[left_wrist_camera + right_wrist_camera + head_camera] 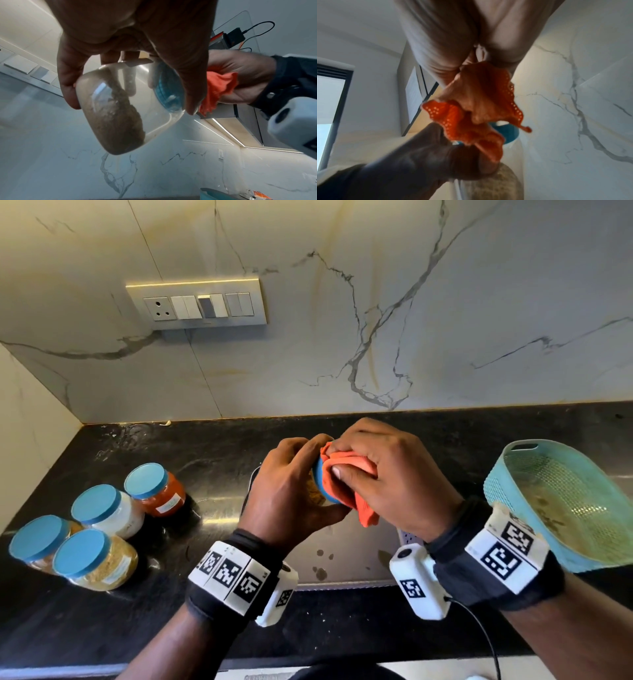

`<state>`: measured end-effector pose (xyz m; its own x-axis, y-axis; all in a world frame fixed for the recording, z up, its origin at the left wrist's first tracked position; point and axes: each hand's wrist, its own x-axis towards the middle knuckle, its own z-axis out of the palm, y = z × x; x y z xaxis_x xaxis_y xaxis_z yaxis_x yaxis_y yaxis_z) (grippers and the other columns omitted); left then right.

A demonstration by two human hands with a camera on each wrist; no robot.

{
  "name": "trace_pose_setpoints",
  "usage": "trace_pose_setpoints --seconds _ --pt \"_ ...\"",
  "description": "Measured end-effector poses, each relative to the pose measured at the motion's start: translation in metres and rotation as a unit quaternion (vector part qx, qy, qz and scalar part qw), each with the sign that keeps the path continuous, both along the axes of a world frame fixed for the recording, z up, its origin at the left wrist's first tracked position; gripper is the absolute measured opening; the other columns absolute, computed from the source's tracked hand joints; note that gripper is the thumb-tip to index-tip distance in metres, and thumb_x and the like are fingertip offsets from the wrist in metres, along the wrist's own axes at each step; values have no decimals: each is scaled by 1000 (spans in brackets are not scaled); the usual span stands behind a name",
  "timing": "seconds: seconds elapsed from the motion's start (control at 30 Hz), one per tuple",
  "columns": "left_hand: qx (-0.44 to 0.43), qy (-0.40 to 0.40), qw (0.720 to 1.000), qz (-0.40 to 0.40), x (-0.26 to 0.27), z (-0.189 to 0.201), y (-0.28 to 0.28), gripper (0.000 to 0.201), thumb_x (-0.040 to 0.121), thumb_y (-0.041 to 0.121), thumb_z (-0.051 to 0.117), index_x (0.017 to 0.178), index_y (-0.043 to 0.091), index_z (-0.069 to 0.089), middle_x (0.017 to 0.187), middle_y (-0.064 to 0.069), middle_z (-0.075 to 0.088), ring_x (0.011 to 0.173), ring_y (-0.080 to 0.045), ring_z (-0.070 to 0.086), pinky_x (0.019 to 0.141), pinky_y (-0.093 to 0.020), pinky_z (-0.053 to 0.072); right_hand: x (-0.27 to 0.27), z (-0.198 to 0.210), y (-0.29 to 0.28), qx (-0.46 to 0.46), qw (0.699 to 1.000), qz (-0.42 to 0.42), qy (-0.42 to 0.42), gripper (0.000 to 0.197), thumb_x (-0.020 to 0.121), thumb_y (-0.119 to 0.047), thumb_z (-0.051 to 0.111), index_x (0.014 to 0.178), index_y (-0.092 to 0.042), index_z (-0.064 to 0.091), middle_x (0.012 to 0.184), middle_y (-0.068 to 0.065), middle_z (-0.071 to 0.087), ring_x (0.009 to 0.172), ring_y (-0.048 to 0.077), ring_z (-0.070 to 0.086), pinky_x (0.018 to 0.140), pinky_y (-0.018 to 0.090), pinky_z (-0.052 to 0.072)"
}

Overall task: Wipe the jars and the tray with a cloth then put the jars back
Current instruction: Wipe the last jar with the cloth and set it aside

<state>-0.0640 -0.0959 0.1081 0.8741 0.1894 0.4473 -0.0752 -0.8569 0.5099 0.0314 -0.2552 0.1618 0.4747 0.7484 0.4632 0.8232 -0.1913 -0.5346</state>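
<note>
Left hand (291, 491) grasping clear blue-lidded jar (123, 108), brown powder visible only from left wrist, right hand (387, 481) clenching orange cloth (346, 470) on lid, four jars (96, 529) only in head view

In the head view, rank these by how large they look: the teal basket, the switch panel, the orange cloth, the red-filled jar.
1. teal basket, though nearness to the camera inflates it
2. switch panel
3. orange cloth and red-filled jar look alike; the cloth is partly hidden by the right hand

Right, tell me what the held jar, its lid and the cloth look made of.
Jar: clear and glossy, glass or hard plastic; powder shows through, reflections on its wall.
Lid: blue, probably plastic; ridged inside.
Cloth: orange soft fabric; it folds and bunches, with small holes along the edge.
</note>
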Motion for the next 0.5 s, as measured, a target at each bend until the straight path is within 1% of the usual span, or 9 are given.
trace_pose_setpoints --seconds 0.03,0.07,0.17,0.23,0.3,0.37,0.43,0.5 --pt "5 11 1000 4 0 0 4 86 64 61 83 137 25 57 126 3 62 118 -17 56 90 -39 54 -3 0 -1 -10 1000 21 0 23 88 -19 70 109 -12 74 106 -2 68 95 10 64 86 26 53" --pt "3 15 1000 8 -1 0 6 88 63 64 81 138 26 56 128 2 62 119 -16 55 90 -37 55 -6 0 -2 -24 999 37 -1 23 89 -18 70 110 -12 73 107 -3 67 95 10 63 86 27 53" --pt "-20 0 1000 14 -4 0 9 87 64 67 75 135 21 57 126 2 62 119 -14 55 90 -27 50 -12 -4 -12 -80 995 55 -12 22 92 -20 62 111 -19 72 108 -9 62 96 9 62 84 34 53" --pt "-30 -18 999 19 -6 -1 9 83 65 63 78 131 17 59 124 4 62 116 -14 56 90 -23 48 -12 -7 -20 -116 991 54 -23 22 92 -21 57 109 -22 71 108 -11 61 96 9 62 84 38 52" --pt "-37 -37 998 22 -7 -4 7 78 64 55 85 128 17 59 121 9 61 113 -14 57 88 -21 46 -3 -8 -24 -135 989 35 -42 20 91 -16 60 107 -19 72 107 -7 62 94 14 63 84 36 53" --pt "-41 -34 998 18 -6 -4 4 79 63 50 88 129 21 58 122 12 60 114 -12 56 89 -25 48 10 -6 -23 -138 989 -2 -53 19 89 -10 65 106 -15 73 105 -3 64 93 19 64 81 33 54" --pt "-40 -26 999 1 -4 -4 1 79 62 52 85 130 26 55 123 12 61 116 -10 55 90 -28 50 21 -3 -17 -114 992 -24 -48 19 88 -10 64 104 -13 74 103 0 65 92 21 65 80 35 54" --pt "-37 -19 999 -13 -3 -2 -1 80 62 53 84 132 29 53 124 11 61 117 -9 54 91 -29 51 25 1 -7 -89 995 -23 -41 20 86 -15 61 102 -13 74 102 0 66 92 21 64 81 39 55"
